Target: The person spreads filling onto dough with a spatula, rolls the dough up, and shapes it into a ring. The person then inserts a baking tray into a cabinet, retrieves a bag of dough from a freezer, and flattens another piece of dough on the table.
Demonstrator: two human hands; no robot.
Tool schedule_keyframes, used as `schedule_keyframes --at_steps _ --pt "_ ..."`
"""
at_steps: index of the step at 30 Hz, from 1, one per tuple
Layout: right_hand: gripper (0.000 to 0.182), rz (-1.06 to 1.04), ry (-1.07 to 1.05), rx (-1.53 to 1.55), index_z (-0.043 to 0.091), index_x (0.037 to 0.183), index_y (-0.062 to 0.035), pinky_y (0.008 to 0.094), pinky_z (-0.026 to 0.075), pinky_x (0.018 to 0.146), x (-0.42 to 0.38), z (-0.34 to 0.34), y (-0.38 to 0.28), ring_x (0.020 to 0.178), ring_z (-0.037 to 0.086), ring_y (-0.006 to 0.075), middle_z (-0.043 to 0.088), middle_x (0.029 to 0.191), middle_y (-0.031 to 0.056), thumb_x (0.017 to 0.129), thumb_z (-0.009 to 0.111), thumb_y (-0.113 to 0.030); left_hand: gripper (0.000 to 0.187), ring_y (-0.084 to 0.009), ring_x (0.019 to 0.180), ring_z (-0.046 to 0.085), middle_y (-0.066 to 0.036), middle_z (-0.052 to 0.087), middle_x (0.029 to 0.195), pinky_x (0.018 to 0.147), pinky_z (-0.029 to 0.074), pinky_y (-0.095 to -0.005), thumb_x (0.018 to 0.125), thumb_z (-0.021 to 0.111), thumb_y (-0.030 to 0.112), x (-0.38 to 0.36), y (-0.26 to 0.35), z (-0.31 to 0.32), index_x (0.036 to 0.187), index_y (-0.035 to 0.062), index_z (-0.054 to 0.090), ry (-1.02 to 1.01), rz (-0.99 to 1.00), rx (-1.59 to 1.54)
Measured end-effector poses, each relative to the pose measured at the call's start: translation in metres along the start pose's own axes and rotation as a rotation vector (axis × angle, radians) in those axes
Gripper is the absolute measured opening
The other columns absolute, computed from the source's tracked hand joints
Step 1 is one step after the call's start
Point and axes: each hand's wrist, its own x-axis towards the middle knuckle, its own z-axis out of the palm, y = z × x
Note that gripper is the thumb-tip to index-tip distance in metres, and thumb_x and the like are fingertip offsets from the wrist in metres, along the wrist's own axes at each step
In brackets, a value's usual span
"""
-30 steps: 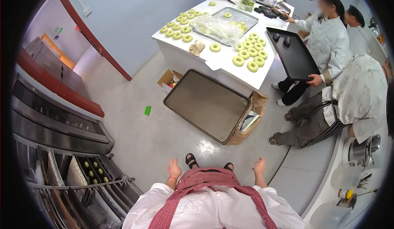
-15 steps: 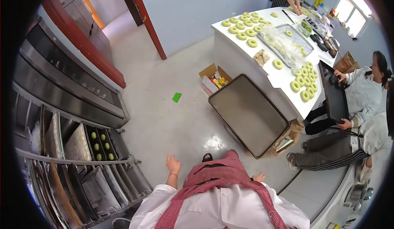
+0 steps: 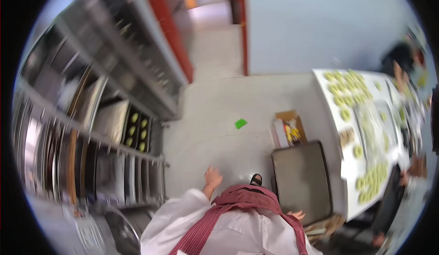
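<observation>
My left hand (image 3: 213,177) hangs in front of me over the floor, fingers apart and holding nothing. Near the front edge of a large dark baking tray (image 3: 303,182) is my right hand (image 3: 297,215), its fingers spread and nothing held. That tray lies low to my right, beside the white table. On the floor ahead are a green piece (image 3: 240,124) and a cardboard box (image 3: 289,114) with yellow packets.
A tray rack (image 3: 87,136) stands on my left, one tray holding green dough pieces. The white table (image 3: 350,172) at right bears green dough rings (image 3: 345,114) and plastic sheeting. Blurred people (image 3: 398,61) are beyond it. A red-framed doorway is ahead.
The view has turned left, so the rack, box, tray and table appear farther right. My left hand has risen slightly relative to my body; both hands remain empty.
</observation>
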Motion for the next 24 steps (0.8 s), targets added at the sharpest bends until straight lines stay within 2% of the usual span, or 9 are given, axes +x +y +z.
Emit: schedule_keyframes --at_steps 1,5,9,10,11,16,18,21,24 --pt "0.078 0.030 -0.088 0.027 0.029 0.144 -0.0011 0.0451 0.038 0.107 0.033 -0.011 -0.018 0.132 0.037 0.0447 0.018 0.150 0.0269 0.073 0.062 0.004 0.052 -0.0349 0.140 0.029 -0.020 0.029 0.152 0.112 0.025 -0.0466 0.080 0.056 0.028 -0.013 0.024 -0.008 0.129 0.0101 0.055 0.066 -0.056 -0.045" --pt "0.077 -0.371 -0.204 -0.163 0.030 0.144 -0.0018 0.0453 0.039 0.106 0.126 -0.006 -0.071 0.131 0.038 0.0447 0.019 0.150 0.0264 0.074 0.061 0.004 0.050 -0.0342 0.137 0.032 -0.020 0.031 0.150 0.112 0.026 -0.0478 0.080 0.059 0.020 -0.007 0.062 -0.002 0.128 0.0091 0.054 0.334 -0.054 -0.203" --pt "0.076 -0.505 -0.177 -0.244 0.031 0.144 -0.0027 0.0457 0.041 0.105 0.176 0.039 -0.065 0.130 0.039 0.0447 0.020 0.150 0.0256 0.074 0.061 0.004 0.047 -0.0353 0.136 0.034 -0.020 0.034 0.148 0.111 0.027 -0.0500 0.078 0.061 0.017 -0.007 0.095 -0.003 0.123 0.0087 0.056 0.354 -0.056 -0.141" --pt "0.074 -0.578 0.001 -0.094 0.032 0.144 -0.0032 0.0465 0.039 0.106 0.200 0.054 -0.081 0.132 0.037 0.0440 0.022 0.150 0.0254 0.075 0.059 0.005 0.043 -0.0362 0.134 0.036 -0.021 0.034 0.148 0.109 0.028 -0.0515 0.077 0.061 0.018 -0.007 0.091 0.005 0.119 0.0079 0.058 0.389 -0.042 -0.107" --pt "0.074 -0.598 -0.018 -0.096 0.032 0.144 -0.0032 0.0465 0.039 0.106 0.207 0.055 -0.103 0.132 0.037 0.0440 0.022 0.150 0.0254 0.075 0.059 0.005 0.043 -0.0362 0.134 0.036 -0.021 0.034 0.148 0.109 0.028 -0.0515 0.077 0.061 0.018 -0.011 0.083 0.004 0.119 0.0079 0.058 0.398 -0.068 -0.108" --pt "0.071 -0.840 -0.002 -0.077 0.032 0.144 -0.0018 0.0468 0.033 0.110 0.191 0.037 -0.257 0.135 0.031 0.0431 0.024 0.148 0.0276 0.079 0.058 0.002 0.037 -0.0378 0.128 0.042 -0.021 0.041 0.143 0.106 0.031 -0.0502 0.081 0.057 0.029 -0.004 0.035 0.001 0.109 0.0071 0.064 0.328 -0.489 -0.210" --pt "0.071 -0.904 -0.003 -0.007 0.032 0.144 -0.0019 0.0476 0.030 0.111 0.208 0.069 -0.305 0.135 0.029 0.0446 0.023 0.147 0.0284 0.078 0.058 0.003 0.052 -0.0370 0.133 0.037 -0.020 0.033 0.149 0.109 0.033 -0.0486 0.077 0.060 0.028 0.007 0.023 -0.006 0.127 0.0128 0.057 0.134 -0.657 -0.208" --pt "0.070 -0.919 -0.075 0.070 0.033 0.144 -0.0025 0.0480 0.032 0.111 0.185 0.099 -0.381 0.135 0.030 0.0446 0.024 0.146 0.0276 0.079 0.059 0.002 0.051 -0.0370 0.135 0.034 -0.020 0.030 0.151 0.110 0.027 -0.0509 0.080 0.053 0.026 0.015 -0.007 0.014 0.128 0.0087 0.055 0.149 -0.824 -0.268" --pt "0.065 -0.902 -0.101 0.067 0.037 0.142 -0.0062 0.0462 0.035 0.109 0.171 0.125 -0.398 0.134 0.033 0.0435 0.027 0.146 0.0255 0.081 0.057 0.002 0.053 -0.0382 0.137 0.030 -0.018 0.028 0.152 0.110 0.026 -0.0501 0.080 0.054 0.026 0.035 -0.019 -0.003 0.130 0.0095 0.054 0.053 -0.897 -0.286"
